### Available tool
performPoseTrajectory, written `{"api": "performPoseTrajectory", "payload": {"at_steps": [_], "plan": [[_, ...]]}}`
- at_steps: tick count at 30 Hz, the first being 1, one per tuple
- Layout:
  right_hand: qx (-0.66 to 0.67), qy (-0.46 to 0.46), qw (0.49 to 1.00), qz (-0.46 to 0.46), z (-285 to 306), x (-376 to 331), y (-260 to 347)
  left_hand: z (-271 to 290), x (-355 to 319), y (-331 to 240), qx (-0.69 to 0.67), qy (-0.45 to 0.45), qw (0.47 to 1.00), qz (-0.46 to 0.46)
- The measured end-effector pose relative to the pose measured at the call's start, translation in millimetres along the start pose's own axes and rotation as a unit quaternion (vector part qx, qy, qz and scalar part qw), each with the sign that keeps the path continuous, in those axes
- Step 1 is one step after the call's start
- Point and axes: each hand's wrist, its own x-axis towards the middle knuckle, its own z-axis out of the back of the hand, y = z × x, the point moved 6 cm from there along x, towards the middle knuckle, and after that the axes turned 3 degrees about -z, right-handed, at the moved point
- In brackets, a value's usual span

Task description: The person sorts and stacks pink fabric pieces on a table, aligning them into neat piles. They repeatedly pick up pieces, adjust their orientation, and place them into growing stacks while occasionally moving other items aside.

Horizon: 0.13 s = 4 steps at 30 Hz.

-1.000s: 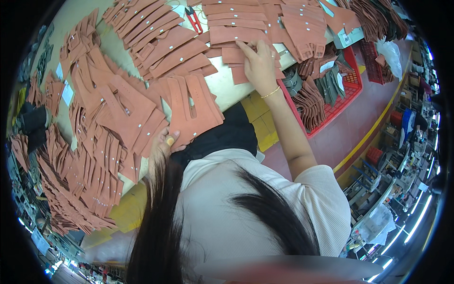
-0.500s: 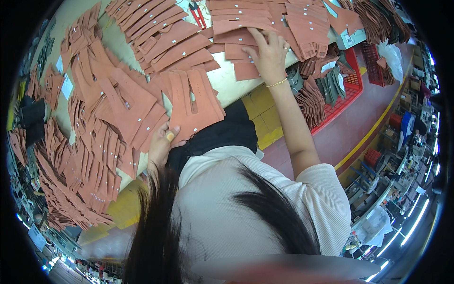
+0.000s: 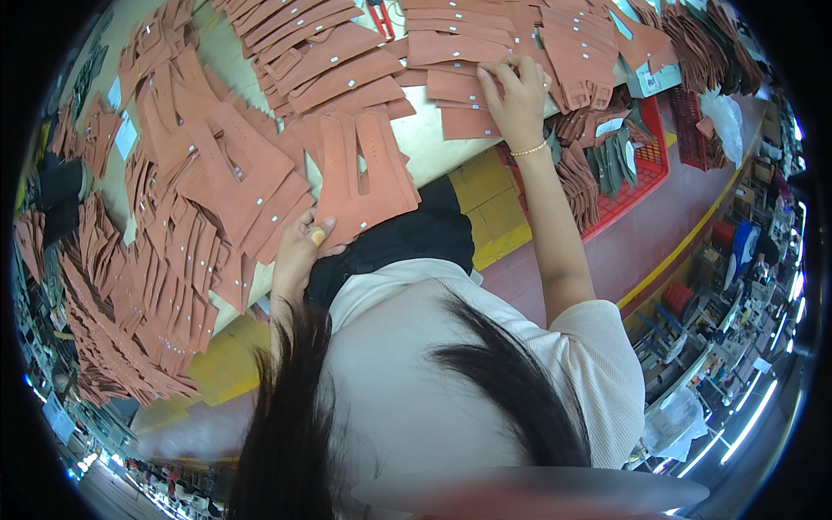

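My left hand (image 3: 299, 253) is closed on the lower corner of a reddish-brown leather piece (image 3: 381, 201). The piece has a long slot and two straps with small holes, and a white sticker near its bottom edge. My right hand (image 3: 520, 106) reaches to a row of overlapping plain leather panels (image 3: 464, 87), thumb and index finger together at the right edge of one panel. Part of that grip is hidden by the fingers. More slotted leather pieces (image 3: 227, 173) lie fanned out left of my left hand.
Red-handled snippers (image 3: 379, 19) lie at the far edge of the view. More leather rows (image 3: 325, 65) cover the pale table (image 3: 425, 160). Beside its right edge, a red plastic crate (image 3: 641, 186) holds leather parts. A clear plastic bag (image 3: 721, 126) hangs farther right.
My right thumb and index finger have come closer together, and the panel edge they were lifting lies lower. My left hand keeps its hold on the slotted piece. The whole view has shifted slightly.
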Motion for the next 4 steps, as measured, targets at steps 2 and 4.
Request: {"api": "performPoseTrajectory", "payload": {"at_steps": [2, 4], "plan": [[0.027, 0.016, 0.999, -0.021, 0.5, -6.1, -0.5, -5.6, -7.4, -5.2, 0.016, -0.002, 1.0, -0.022], [0.068, 0.033, 0.997, -0.022, -16.3, -9.2, 13.0, -10.7, -17.5, -11.6, 0.021, -0.012, 0.998, -0.064]]}}
